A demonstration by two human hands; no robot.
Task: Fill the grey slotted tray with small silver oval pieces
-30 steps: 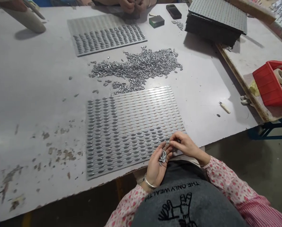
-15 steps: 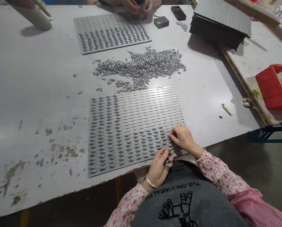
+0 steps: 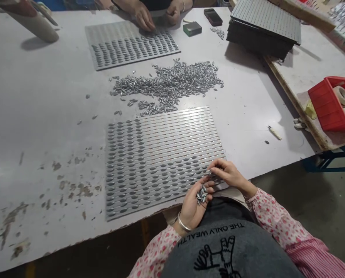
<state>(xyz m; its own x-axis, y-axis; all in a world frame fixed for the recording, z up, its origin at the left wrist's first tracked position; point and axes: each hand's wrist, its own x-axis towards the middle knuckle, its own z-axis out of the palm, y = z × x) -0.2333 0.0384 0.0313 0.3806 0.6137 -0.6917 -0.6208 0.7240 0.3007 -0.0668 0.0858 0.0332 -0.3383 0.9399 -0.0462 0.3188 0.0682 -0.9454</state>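
My left hand (image 3: 191,206) is cupped palm-up at the board's near edge, cradling a small heap of silver spindle-shaped pieces (image 3: 202,194). My right hand (image 3: 225,172) is just above and to the right, thumb and fingers pinched together close to the left fingertips; whatever lies in the pinch is too small to make out. Beneath both is a grooved grey board (image 3: 178,131). Spindle-shaped pieces sit in its grooves in columns at the left and in rows along the near side. Bare grooves show in its far right part.
Beyond the board lies a loose pile of the same pieces (image 3: 186,79). A co-worker's hands (image 3: 145,17) are over a second board (image 3: 103,63). At the right are a stack of boards (image 3: 259,38), a red bin (image 3: 325,104) and small snips (image 3: 274,133).
My left hand has opened from a closed curl, so the pieces in its palm now show. My right hand has shifted slightly towards it. Across the table, the co-worker's hands have moved apart.
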